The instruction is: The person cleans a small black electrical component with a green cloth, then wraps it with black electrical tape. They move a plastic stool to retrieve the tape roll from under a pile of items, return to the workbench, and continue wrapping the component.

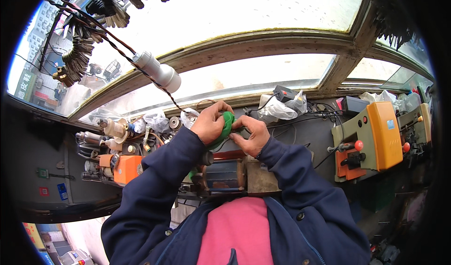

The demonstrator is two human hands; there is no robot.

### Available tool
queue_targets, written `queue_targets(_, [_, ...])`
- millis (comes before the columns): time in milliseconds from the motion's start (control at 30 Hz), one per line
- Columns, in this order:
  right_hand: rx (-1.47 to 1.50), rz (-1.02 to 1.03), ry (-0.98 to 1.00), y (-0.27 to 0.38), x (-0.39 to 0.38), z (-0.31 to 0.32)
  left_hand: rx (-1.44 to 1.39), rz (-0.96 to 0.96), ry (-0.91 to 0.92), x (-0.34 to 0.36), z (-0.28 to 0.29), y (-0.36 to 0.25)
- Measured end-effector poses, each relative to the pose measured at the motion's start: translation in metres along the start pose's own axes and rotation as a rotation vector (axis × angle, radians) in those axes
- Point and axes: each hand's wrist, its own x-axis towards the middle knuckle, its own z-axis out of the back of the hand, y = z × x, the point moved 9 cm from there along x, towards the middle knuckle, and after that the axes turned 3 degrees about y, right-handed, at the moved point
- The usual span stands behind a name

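In front of my chest, above the bench, both hands are close together. My left hand [209, 123] is closed around a soft-looking green bundle [228, 120], which bulges out on its right side. What kind of thing it is does not show clearly. My right hand [253, 136] meets the bundle's right edge, thumb and forefinger bent into a pinch. Whatever sits between those fingertips is too small to make out. A thin dark strand runs below the bundle. Just beneath my hands is a dark electric motor [223, 176] with a worn block beside it.
A grey-green and orange key-cutting machine [383, 136] stands at the right. Bottles, small parts and an orange machine [128, 169] crowd the left. Black cables and clear plastic bags [277, 110] lie along the window. A lamp bulb [168, 78] and bunches of keys [77, 58] hang overhead.
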Motion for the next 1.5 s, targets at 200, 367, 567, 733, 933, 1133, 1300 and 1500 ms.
queue_targets(200, [0.026, -0.082, -0.076, -0.003, 0.001, 0.01, -0.797, 0.027, -0.038, -0.004, 0.026, 0.019])
queue_targets(367, [0.048, -0.083, -0.135, -0.006, 0.003, 0.011, -0.439, 0.014, 0.146, -0.012, -0.009, 0.005])
queue_targets(567, [-0.138, 0.141, -0.031, 0.013, 0.002, -0.005, -0.328, 0.056, 0.013, -0.004, 0.001, 0.014])
queue_targets(733, [-0.162, 0.175, -0.024, 0.017, 0.003, -0.004, -0.656, 0.112, -0.188, -0.004, 0.029, 0.037])
queue_targets(933, [-0.174, 0.188, -0.09, 0.016, 0.005, 0.004, -0.645, 0.148, 0.051, -0.016, 0.014, 0.025])
queue_targets(1133, [-0.301, 0.361, -0.047, 0.028, 0.001, -0.006, -0.338, 0.235, 0.119, -0.015, -0.002, 0.016])
queue_targets(1300, [-0.374, 0.48, 0.008, 0.034, -0.003, -0.021, -0.219, 0.24, 0.083, -0.008, 0.003, 0.027])
queue_targets(1500, [-0.351, 0.518, 0.043, 0.037, -0.006, -0.026, -0.142, 0.252, 0.016, -0.003, 0.011, 0.051])
